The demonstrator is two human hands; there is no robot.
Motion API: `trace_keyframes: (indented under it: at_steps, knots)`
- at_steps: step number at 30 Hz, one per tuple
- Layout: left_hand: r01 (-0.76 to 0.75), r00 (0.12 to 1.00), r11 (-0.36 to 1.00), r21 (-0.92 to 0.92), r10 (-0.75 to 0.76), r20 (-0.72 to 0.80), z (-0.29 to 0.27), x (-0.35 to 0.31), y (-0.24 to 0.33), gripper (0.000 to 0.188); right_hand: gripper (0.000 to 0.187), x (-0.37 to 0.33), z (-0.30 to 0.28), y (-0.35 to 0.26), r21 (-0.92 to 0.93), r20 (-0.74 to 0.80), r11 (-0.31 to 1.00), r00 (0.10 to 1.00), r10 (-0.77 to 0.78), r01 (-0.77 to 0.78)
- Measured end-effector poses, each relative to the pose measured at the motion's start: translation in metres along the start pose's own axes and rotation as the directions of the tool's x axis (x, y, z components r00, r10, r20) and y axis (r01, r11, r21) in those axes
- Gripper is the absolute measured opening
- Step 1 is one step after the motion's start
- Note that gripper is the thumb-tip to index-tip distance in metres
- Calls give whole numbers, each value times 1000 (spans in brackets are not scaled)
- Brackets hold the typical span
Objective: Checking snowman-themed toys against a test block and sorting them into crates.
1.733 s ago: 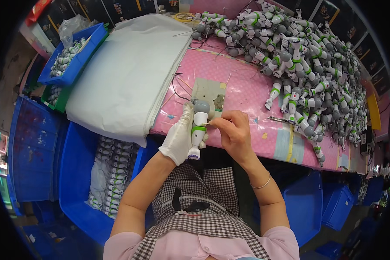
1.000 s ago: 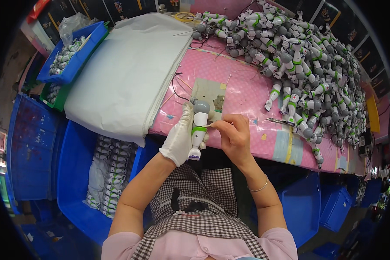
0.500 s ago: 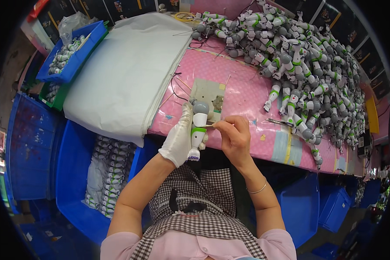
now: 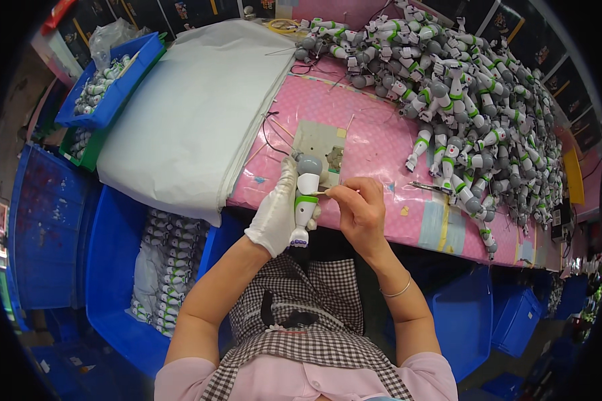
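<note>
My left hand (image 4: 278, 212), in a white glove, is closed around a toy figure's arm (image 4: 306, 204). This part is white with a green band, has a grey ball at its upper end and a white toy hand at the lower end. In my bare right hand (image 4: 361, 208), thumb and forefinger pinch a thin, short stick-like tool (image 4: 319, 194). Its tip touches the toy arm just above the green band. What kind of tool it is, I cannot make out. Beyond the toy arm, a grey plate (image 4: 311, 138) lies on the pink table cover (image 4: 374, 150).
A large heap of similar toy arms (image 4: 461, 100) covers the table's right side, with tweezers (image 4: 429, 188) at its near edge. White sheeting (image 4: 187, 113) spreads at left. Blue bins (image 4: 100, 267) with packed parts stand below; a blue tray (image 4: 144, 57) sits at far left.
Both hands keep almost the same place. The tool's tip still rests at the toy arm, with only a very slight shift of my right hand.
</note>
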State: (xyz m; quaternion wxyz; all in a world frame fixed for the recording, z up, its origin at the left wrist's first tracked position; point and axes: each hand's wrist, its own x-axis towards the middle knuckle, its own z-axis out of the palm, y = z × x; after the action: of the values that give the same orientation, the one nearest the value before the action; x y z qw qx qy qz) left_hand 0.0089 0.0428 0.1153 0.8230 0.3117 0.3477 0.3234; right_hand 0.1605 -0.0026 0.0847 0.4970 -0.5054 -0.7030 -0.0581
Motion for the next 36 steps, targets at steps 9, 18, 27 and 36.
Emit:
trace_keyframes:
  at_steps: [9, 18, 27, 36]
  knots:
    - [-9, 1000, 1000, 29, 9, 7, 1, 1, 0, 61, 24, 1, -1, -2, -9, -4, 1000, 1000, 7, -8]
    - [9, 1000, 1000, 18, -9, -1, 2, 0, 1, 60, 23, 2, -2, -1, 0, 7, 1000, 1000, 8, -8]
    - [-10, 1000, 1000, 24, 10, -13, 2, 1, -1, 59, 23, 0, -1, -2, -1, 7, 1000, 1000, 12, -12]
    - [-5, 1000, 1000, 26, 5, -2, 2, 1, -1, 60, 24, 0, -2, -2, 1, -7, 1000, 1000, 5, -5]
